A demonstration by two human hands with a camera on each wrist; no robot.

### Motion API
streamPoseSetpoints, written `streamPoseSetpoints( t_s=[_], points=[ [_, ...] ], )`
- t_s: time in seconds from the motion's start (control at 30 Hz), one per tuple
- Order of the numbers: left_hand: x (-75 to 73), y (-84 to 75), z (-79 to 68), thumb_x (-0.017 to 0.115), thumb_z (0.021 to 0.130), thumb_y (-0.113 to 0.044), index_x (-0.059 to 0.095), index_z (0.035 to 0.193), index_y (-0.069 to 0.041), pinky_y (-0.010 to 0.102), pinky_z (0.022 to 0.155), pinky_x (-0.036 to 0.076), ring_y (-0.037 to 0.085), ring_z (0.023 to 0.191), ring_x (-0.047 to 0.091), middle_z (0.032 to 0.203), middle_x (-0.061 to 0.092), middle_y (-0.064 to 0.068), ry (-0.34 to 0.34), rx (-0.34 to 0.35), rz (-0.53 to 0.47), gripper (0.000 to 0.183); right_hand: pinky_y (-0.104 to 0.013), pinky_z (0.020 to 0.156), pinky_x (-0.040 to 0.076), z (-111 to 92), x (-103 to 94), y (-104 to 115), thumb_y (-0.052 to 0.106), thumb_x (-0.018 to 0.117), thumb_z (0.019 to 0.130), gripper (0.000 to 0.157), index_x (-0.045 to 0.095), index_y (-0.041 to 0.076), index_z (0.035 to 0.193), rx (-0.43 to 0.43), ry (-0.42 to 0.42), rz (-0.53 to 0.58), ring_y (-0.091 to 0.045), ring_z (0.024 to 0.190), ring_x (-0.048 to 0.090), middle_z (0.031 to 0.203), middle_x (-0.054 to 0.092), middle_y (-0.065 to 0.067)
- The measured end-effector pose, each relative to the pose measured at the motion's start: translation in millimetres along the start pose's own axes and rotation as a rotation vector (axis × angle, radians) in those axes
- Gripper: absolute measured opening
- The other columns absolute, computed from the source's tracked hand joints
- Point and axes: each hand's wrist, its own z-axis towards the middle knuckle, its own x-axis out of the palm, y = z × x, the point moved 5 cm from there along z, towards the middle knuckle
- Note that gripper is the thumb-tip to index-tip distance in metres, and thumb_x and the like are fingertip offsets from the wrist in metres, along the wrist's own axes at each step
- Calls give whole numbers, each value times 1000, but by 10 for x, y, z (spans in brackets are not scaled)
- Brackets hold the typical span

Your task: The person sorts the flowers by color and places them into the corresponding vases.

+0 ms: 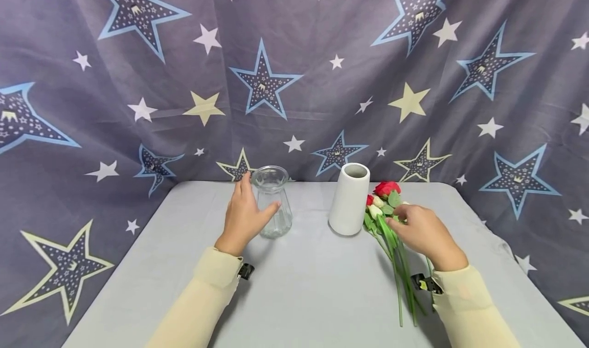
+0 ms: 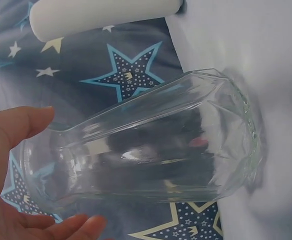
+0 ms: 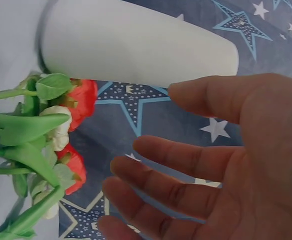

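Note:
A clear glass vase (image 1: 275, 210) stands upright on the table, left of centre. Around its upper part my left hand (image 1: 244, 215) is spread, thumb on one side and fingers on the other; the left wrist view shows the glass vase (image 2: 150, 150) between them without a closed grip. To the right, a white vase (image 1: 349, 200) stands upright. Beside it lies a bunch of artificial flowers (image 1: 387, 189), red and white blooms with long green stems (image 1: 400, 281). Over the flowers hovers my right hand (image 1: 425, 233), its fingers (image 3: 180, 160) loosely extended and holding nothing.
A pale grey cloth covers the table (image 1: 303, 297). Behind it hangs a dark curtain (image 1: 294, 123) printed with stars, close to the table's back edge. The white vase stands between the glass vase and the flowers.

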Motion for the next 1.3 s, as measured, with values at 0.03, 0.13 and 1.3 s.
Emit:
streamPoseSetpoints(
  t_s=[0.03,0.13,1.3],
  points=[
    [7,6,8,83,82,-46,23,161,-2,63,102,48,47,132,53,153,43,27,-1,-2,-5,109,-57,87,54,7,10,-6,37,66,99,42,73,2,121,-2,-1,-3,-37,105,69,116,74,-20],
    [25,21,30,84,82,-47,23,161,-3,63,102,48,47,131,54,152,44,26,-7,-8,-10,108,-57,87,54,32,52,-33,37,66,99,42,73,1,120,-1,6,-7,-37,105,69,114,74,-20],
    [279,190,4,84,86,-40,35,154,1,58,111,44,42,133,54,145,51,25,52,-80,-115,94,-47,71,54,149,560,-278,34,69,94,31,75,4,102,77,131,-57,-23,76,66,96,76,-11]
  ],
)
